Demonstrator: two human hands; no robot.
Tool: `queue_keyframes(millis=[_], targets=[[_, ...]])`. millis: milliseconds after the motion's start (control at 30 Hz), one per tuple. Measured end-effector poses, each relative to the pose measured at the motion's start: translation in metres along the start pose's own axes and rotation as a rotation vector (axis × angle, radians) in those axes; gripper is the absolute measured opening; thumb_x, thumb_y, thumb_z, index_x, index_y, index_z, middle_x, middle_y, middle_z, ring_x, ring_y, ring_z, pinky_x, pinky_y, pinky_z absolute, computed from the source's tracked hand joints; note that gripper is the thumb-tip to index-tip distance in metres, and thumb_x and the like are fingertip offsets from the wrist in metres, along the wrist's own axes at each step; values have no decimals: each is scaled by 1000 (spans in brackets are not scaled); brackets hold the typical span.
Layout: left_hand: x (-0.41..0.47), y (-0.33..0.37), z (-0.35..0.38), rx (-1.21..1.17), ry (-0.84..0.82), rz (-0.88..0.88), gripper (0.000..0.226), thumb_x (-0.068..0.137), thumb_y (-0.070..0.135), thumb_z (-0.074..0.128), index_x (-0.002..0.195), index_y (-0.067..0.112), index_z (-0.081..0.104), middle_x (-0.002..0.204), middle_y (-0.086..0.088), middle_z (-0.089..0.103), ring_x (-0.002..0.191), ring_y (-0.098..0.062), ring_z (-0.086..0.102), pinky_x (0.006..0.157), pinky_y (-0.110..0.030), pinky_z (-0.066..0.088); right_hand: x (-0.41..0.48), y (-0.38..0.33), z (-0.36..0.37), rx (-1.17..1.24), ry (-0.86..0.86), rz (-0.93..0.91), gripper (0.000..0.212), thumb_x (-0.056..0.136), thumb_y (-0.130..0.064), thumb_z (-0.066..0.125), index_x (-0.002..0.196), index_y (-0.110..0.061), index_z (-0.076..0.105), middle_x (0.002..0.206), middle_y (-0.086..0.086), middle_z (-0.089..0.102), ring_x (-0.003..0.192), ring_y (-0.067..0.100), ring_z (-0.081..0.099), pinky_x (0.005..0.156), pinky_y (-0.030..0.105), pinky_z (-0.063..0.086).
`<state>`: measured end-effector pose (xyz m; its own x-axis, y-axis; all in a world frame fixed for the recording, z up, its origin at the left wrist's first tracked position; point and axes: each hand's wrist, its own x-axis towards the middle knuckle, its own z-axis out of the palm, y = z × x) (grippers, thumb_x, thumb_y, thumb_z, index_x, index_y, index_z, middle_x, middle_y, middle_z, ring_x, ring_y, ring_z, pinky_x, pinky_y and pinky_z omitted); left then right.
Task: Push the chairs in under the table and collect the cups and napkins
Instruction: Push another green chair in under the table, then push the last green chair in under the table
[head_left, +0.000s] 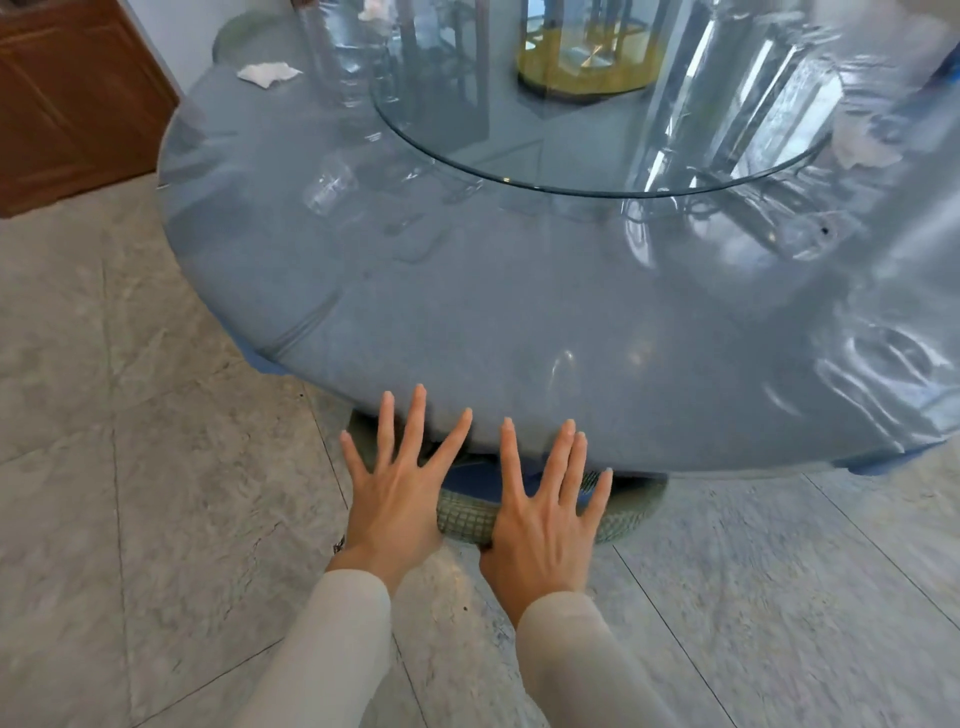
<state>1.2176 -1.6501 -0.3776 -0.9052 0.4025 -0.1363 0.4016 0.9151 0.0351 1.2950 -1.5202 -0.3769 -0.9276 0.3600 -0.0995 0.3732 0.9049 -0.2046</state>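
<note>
A round table (519, 332) under a blue plastic cover fills the view. Beneath its near edge sits a green woven chair (467, 517), mostly hidden by the tabletop. My left hand (397, 486) and my right hand (545, 504) lie side by side with straight, spread fingers over the chair's back rim; I cannot tell how firmly they press on it. A clear plastic cup (330, 184) stands on the table at the left. A white crumpled napkin (267, 73) lies at the far left edge. Another napkin (862, 150) lies at the right, blurred.
A glass turntable (597, 176) sits in the table's middle. Another green chair (244, 31) shows at the far left beyond the table. A brown wooden cabinet (67, 104) stands at the left. Grey marble floor tiles (156, 467) surround the table.
</note>
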Motion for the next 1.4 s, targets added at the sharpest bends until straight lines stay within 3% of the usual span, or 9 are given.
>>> queue_keyframes(millis=[167,300,633,767,867,933,1033,1400], targets=[[34,-33,-8,36,2,3,139,73,16,82,149,52,-28,160,-1,-42,145,-35,-41,114,-76,-5,28,-34,5,23,19,23,123,82,-38,74,153,-31,-27,157,30,-28,147,46,-24,115,67,-3],[55,-52,-9,61,7,80,133,73,21,81,153,49,-22,166,-2,-29,148,-33,-36,115,-72,-12,43,-51,9,23,50,76,118,80,-36,75,157,-32,-16,160,31,-18,147,50,-17,116,68,-1],[65,-65,-6,-14,8,202,132,73,28,81,152,46,-24,168,-7,-19,154,-37,-18,118,-72,-2,48,-57,14,-53,56,130,123,75,-40,81,157,-37,-11,162,29,-11,149,48,-12,115,70,5],[62,-64,-11,13,-28,205,137,75,29,84,152,39,-30,167,-11,-22,153,-41,-18,116,-74,-2,42,-60,5,-44,26,159,140,62,-72,77,153,-38,-25,159,28,-23,147,46,-24,114,72,-4],[53,-60,-26,69,-47,267,135,77,28,81,153,29,-31,165,-13,-28,152,-41,-23,117,-73,-2,22,-53,-10,-24,20,179,138,61,-86,65,150,-40,-30,158,24,-32,144,45,-30,114,71,-5],[42,-53,-45,110,-45,381,131,80,42,78,154,25,-29,164,-12,-31,152,-39,-26,118,-71,-4,2,-40,-30,-43,28,215,133,63,-89,59,149,-41,-31,157,22,-34,145,44,-31,116,70,-3],[25,-32,-90,140,33,517,117,87,66,59,156,22,-25,165,-13,-27,153,-38,-22,118,-71,-2,-29,-12,-80,-74,76,276,123,71,-89,52,148,-43,-32,157,20,-35,145,41,-31,116,68,-3],[-68,165,-306,9,306,872,101,92,74,38,159,25,-20,167,-8,-26,153,-36,-22,120,-68,-6,-205,123,-328,-189,428,739,97,81,-90,21,149,-44,-30,161,14,-32,148,39,-25,117,67,-7]])
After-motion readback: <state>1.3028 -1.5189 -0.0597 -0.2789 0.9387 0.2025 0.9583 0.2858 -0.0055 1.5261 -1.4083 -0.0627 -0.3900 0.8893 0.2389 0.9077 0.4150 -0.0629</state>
